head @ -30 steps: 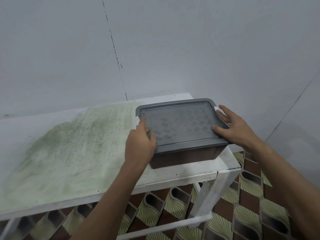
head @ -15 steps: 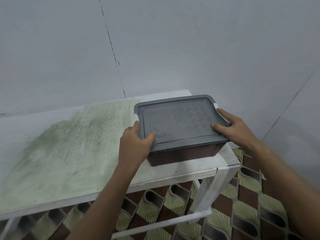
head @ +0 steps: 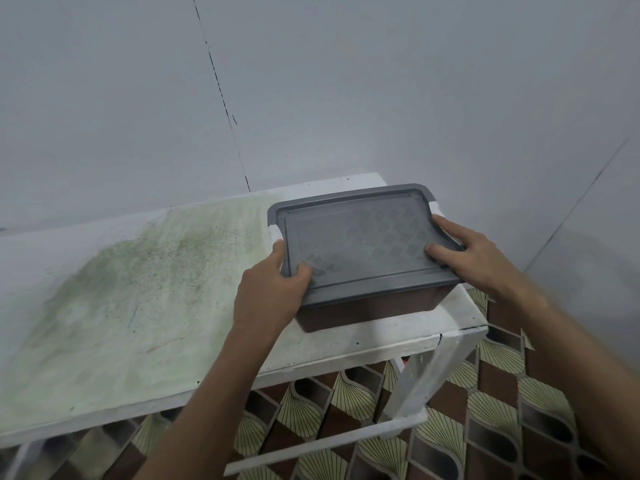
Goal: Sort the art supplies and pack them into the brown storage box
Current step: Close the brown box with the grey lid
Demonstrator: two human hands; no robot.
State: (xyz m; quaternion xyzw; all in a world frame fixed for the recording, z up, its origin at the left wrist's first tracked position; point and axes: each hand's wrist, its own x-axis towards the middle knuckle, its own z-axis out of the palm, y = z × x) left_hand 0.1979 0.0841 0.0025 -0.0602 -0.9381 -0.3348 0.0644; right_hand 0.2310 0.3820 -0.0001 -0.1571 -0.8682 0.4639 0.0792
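head view, brown storage box (head: 374,310) between both hands' fingers (head: 446,252)

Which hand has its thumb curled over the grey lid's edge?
The left hand, gripping the grey plastic lid at its near-left corner; the right hand lies flatter.

Bare forearms, no visible sleeves

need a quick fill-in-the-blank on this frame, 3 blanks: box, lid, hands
1. The brown storage box stands at the table's ____ end.
2. Its grey lid is ____ the box.
3. The left hand grips the lid's edge; the right hand lies with ____ fingers on the lid.

Missing words: right; on; straight
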